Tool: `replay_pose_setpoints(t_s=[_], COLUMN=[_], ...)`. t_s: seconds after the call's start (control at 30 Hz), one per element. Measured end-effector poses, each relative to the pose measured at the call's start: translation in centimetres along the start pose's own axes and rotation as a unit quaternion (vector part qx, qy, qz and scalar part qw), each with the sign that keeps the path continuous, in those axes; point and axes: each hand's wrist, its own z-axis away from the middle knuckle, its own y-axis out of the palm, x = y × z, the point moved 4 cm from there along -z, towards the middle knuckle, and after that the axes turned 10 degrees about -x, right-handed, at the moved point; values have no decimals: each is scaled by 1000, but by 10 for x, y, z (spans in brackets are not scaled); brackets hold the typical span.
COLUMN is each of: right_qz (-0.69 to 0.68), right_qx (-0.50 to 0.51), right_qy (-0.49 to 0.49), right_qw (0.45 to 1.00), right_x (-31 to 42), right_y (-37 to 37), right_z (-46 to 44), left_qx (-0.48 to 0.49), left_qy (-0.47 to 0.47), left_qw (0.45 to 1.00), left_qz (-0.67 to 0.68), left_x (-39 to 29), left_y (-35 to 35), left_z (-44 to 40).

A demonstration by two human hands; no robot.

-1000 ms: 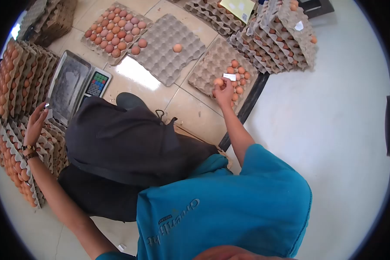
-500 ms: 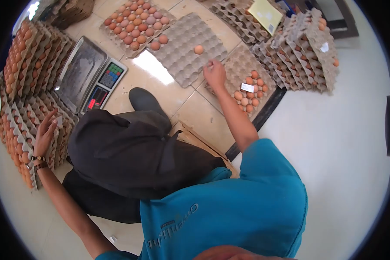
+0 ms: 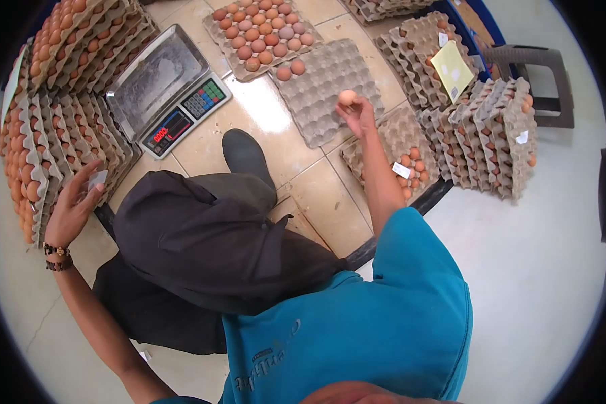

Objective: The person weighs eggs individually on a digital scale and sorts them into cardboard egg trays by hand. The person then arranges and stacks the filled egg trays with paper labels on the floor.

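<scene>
My right hand [image 3: 360, 118] has its fingertips closed round a light brown egg [image 3: 347, 97] at the right part of a grey egg tray [image 3: 316, 111]. Whether the egg is lifted off the tray I cannot tell. Two darker eggs [image 3: 291, 70] sit in that tray's upper left corner. My left hand [image 3: 73, 209], with beaded bracelets at the wrist, pinches a small whitish slip [image 3: 97, 179] between thumb and fingers. It is in front of stacked egg trays [image 3: 54, 128] filled with brown eggs.
A digital scale [image 3: 158, 84] with a red display stands left of my boot [image 3: 246, 158]. Behind lies a tray full of eggs [image 3: 266, 34]. On the right are a part-filled tray [image 3: 390, 138] with a white label [image 3: 401, 170], more stacked trays [image 3: 481, 141] and a yellow paper [image 3: 454, 69].
My right hand has moved up to the lone egg and closed on it. My left hand still has the slip. The whole view has shifted, with the trays and scale moving right.
</scene>
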Motion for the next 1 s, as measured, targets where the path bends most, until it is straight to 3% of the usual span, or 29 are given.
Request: replay_pose_setpoints(t_s=[0.07,0.17,0.23,0.37,0.4,0.47,0.57,0.67,0.77,0.87,0.97,1.0], right_qz=[-156,-224,-178,9,144,398,514,595,589,639,592,612], right_qx=[91,184,157,57,29,-31,-51,-122,-114,-7,30,7], right_qy=[66,102,93,83,-3,-173,-385,-401,-411,-447,-423,-426], right_qw=[981,952,967,995,989,901,765,686,686,626,685,667], right_x=[11,-1,-14,-42,-42,-35,-30,-21,-18,-38,-45,-43], right_y=[40,65,80,87,91,103,138,157,169,171,170,171], right_z=[38,32,22,-28,-34,-28,-14,1,17,16,11,7], left_qx=[16,5,-32,-27,-43,8,23,-14,-30,-8,-7,-11], left_qy=[7,59,131,117,146,79,54,58,57,69,80,79], left_qw=[1000,996,985,993,988,995,995,996,993,992,992,992], left_qz=[-23,-64,-112,-12,-13,-65,-84,-69,-102,-103,-97,-100], left_x=[-17,-54,-76,-54,-37,-27,-15,-16,-35,-29,-24,-25], left_y=[3,3,3,7,11,10,8,3,-1,3,3,3], left_z=[0,-9,-6,-7,-8,-5,-7,-11,-5,-6,-8,-8])
